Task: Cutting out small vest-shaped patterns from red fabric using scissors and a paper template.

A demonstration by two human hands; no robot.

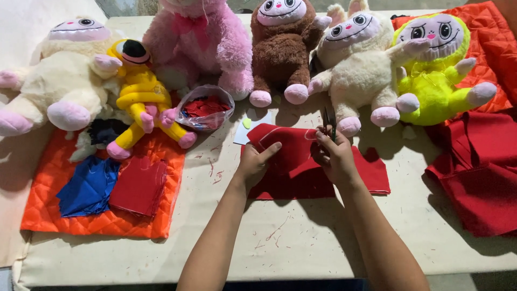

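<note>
1. Both forearms reach in from the near edge of the cream cloth-covered counter (301,242), which is flecked with red thread scraps.
2. The left hand (253,164) lies flat, fingers spread and pressing on a piece of red felt (293,161); it grips nothing.
3. The right hand (334,156) is closed around the handles of a pair of scissors (327,121), whose blades point away at the felt's far edge.
4. The red felt lies at mid-counter, folded into layers, with a pale curved line drawn near its far edge.
5. To the left, an orange quilted mat (64,215) carries a stack of blue fabric pieces (89,186) and a stack of red fabric pieces (140,186).
6. To the right lies a heap of red fabric (479,172).
7. Farther off, a clear plastic bag (204,108) holds red cut pieces.
8. Along the far side sit plush toys: a cream one (54,81), a yellow one (140,91), a pink one (199,43), a brown one (280,48), another cream one (361,70) and a lime-yellow one (436,70).
</note>
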